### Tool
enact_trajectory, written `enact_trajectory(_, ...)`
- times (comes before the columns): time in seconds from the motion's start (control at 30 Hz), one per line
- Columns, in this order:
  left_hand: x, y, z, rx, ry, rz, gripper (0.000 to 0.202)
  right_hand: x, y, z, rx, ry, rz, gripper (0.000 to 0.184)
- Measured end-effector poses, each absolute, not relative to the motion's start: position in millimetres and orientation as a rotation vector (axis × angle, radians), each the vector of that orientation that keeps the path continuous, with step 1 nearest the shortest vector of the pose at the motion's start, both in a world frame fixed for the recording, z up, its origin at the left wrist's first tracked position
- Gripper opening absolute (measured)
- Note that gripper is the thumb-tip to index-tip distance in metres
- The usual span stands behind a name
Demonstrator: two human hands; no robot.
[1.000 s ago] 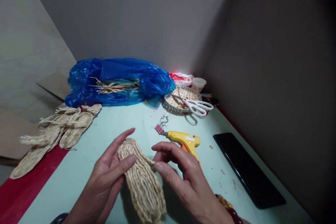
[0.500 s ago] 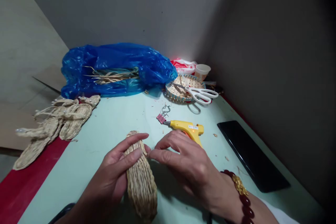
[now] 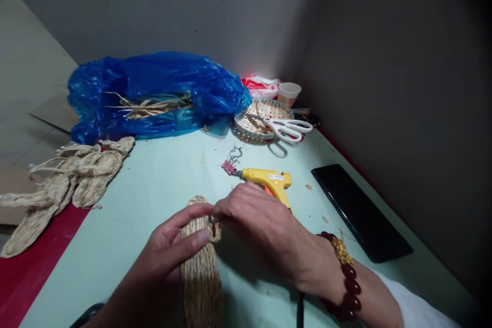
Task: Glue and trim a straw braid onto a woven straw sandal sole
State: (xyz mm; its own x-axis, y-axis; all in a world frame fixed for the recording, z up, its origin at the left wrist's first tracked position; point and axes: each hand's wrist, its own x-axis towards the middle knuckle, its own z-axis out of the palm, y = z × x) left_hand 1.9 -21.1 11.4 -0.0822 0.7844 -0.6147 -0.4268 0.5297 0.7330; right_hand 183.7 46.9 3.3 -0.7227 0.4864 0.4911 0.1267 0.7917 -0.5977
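Observation:
My left hand (image 3: pixel 169 246) is wrapped round a long woven straw sole (image 3: pixel 202 282), its thumb lying across the ridged face and its forefinger over the upper part. The sole stands lengthwise before me, its rounded tip pointing away. A small straw loop (image 3: pixel 216 231) sticks out from its right edge, just past the left thumb. My right hand (image 3: pixel 265 230), wearing a bracelet of dark red beads, is closed with its fingertips at that edge, above the loop. Whatever the right fingertips pinch is hidden. Just behind the right hand lies a yellow glue gun (image 3: pixel 265 177), its light lit.
Finished straw sandals (image 3: pixel 96 169) lie at the left. A blue plastic bag (image 3: pixel 154 77) of straw strands (image 3: pixel 149 107) sits at the back. White-handled scissors (image 3: pixel 288 128) rest on a woven basket (image 3: pixel 244 130) near a paper cup (image 3: pixel 289 93). A black phone-like slab (image 3: pixel 361 212) lies right; binder clips (image 3: pixel 229 166) lie centrally.
My right hand has turned over and moved slightly up along the sole's edge. The small straw loop now shows beside the left thumb. The whole view has shifted a little.

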Motion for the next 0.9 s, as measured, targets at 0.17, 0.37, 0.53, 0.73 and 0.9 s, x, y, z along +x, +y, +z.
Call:
enact_trajectory(0.17,5.1,-18.7,11.0,0.274,1.12,1.097,0.031,184.1,48.6,6.7,-0.424,-2.286,0.795,0.019)
enact_trajectory(0.37,-8.8,-16.3,9.1,0.226,1.139,1.146,0.035,196.4,58.1,18.8,-0.963,-2.382,0.508,0.019)
enact_trajectory(0.53,-26.3,-16.1,10.8,0.24,1.228,1.237,0.053,208.6,69.1,17.1,-1.445,-2.511,0.231,0.012)
enact_trajectory(0.73,-30.7,-14.3,21.0,0.189,1.215,1.354,0.045,213.2,72.7,16.8,-1.683,-2.556,0.062,0.008)
enact_trajectory(0.9,-33.6,-12.4,26.2,0.17,1.218,1.447,0.04,229.2,67.6,17.1,-1.851,-2.521,0.039,0.019)
